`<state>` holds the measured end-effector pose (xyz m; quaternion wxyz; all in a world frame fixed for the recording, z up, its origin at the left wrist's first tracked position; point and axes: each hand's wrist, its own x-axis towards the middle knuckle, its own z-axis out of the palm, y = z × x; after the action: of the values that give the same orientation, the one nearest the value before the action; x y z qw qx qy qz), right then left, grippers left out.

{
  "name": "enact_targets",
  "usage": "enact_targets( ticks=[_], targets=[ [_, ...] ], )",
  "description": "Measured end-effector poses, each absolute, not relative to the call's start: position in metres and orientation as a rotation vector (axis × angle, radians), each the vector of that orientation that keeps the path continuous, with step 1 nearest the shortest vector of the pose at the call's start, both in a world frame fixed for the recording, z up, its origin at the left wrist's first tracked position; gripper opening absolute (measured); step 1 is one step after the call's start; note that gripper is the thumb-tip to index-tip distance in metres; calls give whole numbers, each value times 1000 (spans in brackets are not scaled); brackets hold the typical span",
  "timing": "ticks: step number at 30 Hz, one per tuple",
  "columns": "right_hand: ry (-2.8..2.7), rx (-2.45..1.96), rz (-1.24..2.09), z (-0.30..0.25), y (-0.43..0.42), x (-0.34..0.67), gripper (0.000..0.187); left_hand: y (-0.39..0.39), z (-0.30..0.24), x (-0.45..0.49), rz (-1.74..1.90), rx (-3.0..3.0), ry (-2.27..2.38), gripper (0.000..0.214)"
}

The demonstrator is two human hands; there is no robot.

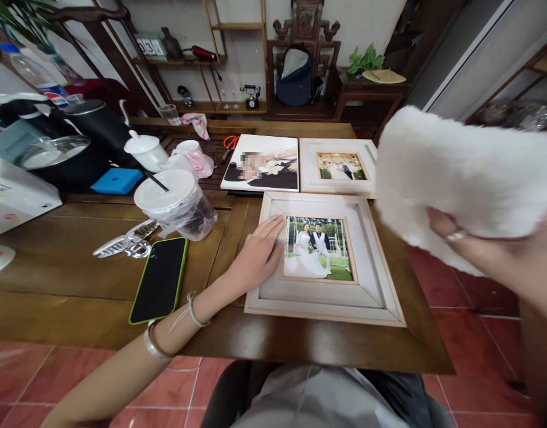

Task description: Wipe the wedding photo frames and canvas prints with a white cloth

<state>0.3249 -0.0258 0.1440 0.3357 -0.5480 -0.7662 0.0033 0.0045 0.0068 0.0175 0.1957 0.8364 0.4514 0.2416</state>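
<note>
Head view: left hand (258, 252), laid flat, touches the left border of the near picture frame (318, 292); right hand (481, 249) grips a white plush cloth (456, 172), raised right of the frame; the frame lies on the table (295, 342) between them, nearer the left, its long axis indeterminate.

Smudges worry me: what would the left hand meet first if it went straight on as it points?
The left hand, on the near picture frame, would probably meet that frame's far rim first; depth is unclear.
</note>
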Motion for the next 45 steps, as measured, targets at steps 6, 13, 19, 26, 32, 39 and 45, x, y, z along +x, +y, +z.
enact_targets(
  ticks=[6,13,19,26,32,39,45],
  targets=[
    [-2559,-1470,-337,110,-2,269,38,7,19,5,662,2343,1265,48],
    [-2807,-1222,-139,63,36,246,45,6,19,5,643,2360,1289,48],
    [-2879,-1115,26,70,6,249,53,7,17,5,639,2363,1303,49],
    [-2859,-1002,306,92,-59,247,45,7,16,5,654,2384,1297,48],
    [-2495,-1052,154,117,-33,270,25,6,16,5,660,2365,1286,50],
    [-2690,-959,-85,107,37,225,32,7,18,5,719,2349,1242,48],
    [-2862,-953,105,90,65,187,46,7,21,7,669,2350,1280,45]
  ],
)
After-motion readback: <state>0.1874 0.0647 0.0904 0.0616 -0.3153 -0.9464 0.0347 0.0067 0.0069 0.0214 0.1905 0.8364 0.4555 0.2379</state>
